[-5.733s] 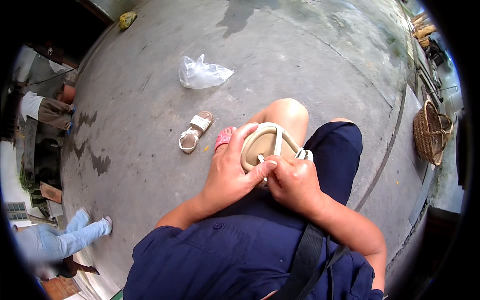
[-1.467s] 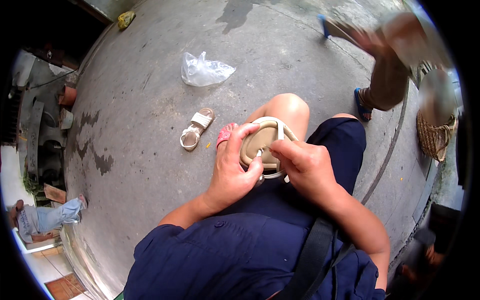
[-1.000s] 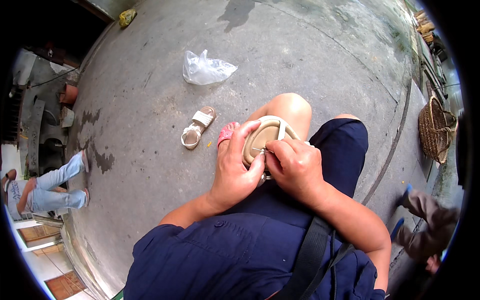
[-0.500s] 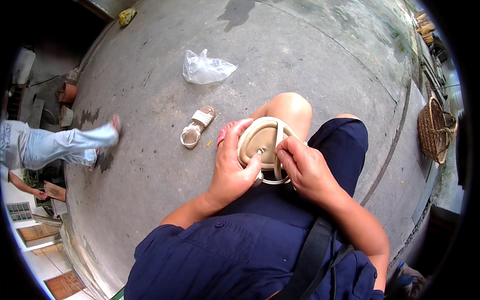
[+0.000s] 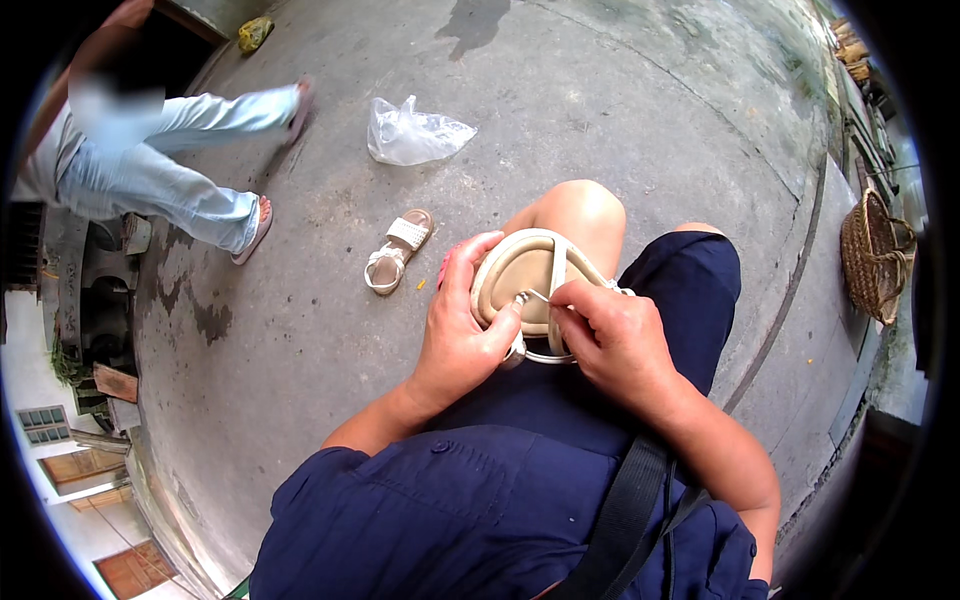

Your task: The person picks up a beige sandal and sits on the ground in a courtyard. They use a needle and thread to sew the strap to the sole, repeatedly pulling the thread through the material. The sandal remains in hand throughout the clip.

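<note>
A beige sandal (image 5: pixel 525 272) rests sole-up on my lap, against my bare knee. My left hand (image 5: pixel 462 335) wraps around its left edge and holds it steady. My right hand (image 5: pixel 612 338) pinches a thin metal needle or hook at the sandal's strap, close to my left thumb. A white strap loops out below the two hands. A pink thing peeks out behind my left fingers. The matching small white sandal (image 5: pixel 397 251) lies on the concrete to the left of my knee.
A crumpled clear plastic bag (image 5: pixel 413 133) lies on the concrete ahead. A person in light jeans and flip-flops (image 5: pixel 175 165) walks by at the upper left. A woven basket (image 5: pixel 873 255) stands at the right edge. A black strap crosses my dark blue shirt.
The passer-by in jeans has walked from the far left to the upper left. My hands have stayed on the sandal, with the right fingers shifting slightly at the strap.
</note>
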{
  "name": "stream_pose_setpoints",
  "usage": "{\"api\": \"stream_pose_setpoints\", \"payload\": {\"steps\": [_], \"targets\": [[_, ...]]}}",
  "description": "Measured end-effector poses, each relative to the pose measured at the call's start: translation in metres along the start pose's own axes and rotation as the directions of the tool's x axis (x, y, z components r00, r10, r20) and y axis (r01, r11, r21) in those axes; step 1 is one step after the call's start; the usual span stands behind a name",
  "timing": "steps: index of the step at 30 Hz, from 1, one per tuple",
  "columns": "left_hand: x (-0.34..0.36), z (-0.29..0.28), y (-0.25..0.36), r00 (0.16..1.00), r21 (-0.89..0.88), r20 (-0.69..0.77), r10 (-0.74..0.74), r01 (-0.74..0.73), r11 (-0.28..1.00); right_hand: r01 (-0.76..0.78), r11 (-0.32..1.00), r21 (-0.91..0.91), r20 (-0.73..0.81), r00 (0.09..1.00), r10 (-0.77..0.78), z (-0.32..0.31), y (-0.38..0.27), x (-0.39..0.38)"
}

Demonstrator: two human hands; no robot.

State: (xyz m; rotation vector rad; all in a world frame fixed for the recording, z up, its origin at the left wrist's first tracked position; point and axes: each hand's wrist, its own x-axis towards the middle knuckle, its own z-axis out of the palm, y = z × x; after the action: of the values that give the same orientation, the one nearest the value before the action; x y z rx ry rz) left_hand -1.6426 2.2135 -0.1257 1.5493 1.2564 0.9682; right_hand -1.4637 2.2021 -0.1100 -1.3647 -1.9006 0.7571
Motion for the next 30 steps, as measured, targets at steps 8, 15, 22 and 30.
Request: {"api": "stream_pose_setpoints", "payload": {"steps": [8, 15, 22, 30], "targets": [[0.0005, -0.0012, 0.0008, 1.000, 0.030, 0.011, 0.016, -0.017, 0.999, 0.017, 1.000, -0.005, 0.007, 1.000, -0.017, 0.0092, 0.0024, -0.0011], [0.0014, -0.0022, -0.0019, 1.000, -0.013, 0.016, -0.014, 0.015, 1.000, 0.009, 1.000, -0.017, 0.073, 0.997, -0.008, 0.0077, 0.0006, -0.0024], [0.0013, -0.0020, 0.0009, 1.000, -0.024, 0.011, -0.015, 0.015, 1.000, -0.008, 0.999, 0.035, 0.066, 0.998, 0.006, 0.0069, 0.0015, -0.0028], [0.0014, -0.0013, 0.0022, 1.000, -0.009, -0.006, -0.012, 0.012, 1.000, -0.027, 0.998, 0.054, 0.053, 0.998, 0.024, 0.0046, 0.0015, -0.0031]]}}
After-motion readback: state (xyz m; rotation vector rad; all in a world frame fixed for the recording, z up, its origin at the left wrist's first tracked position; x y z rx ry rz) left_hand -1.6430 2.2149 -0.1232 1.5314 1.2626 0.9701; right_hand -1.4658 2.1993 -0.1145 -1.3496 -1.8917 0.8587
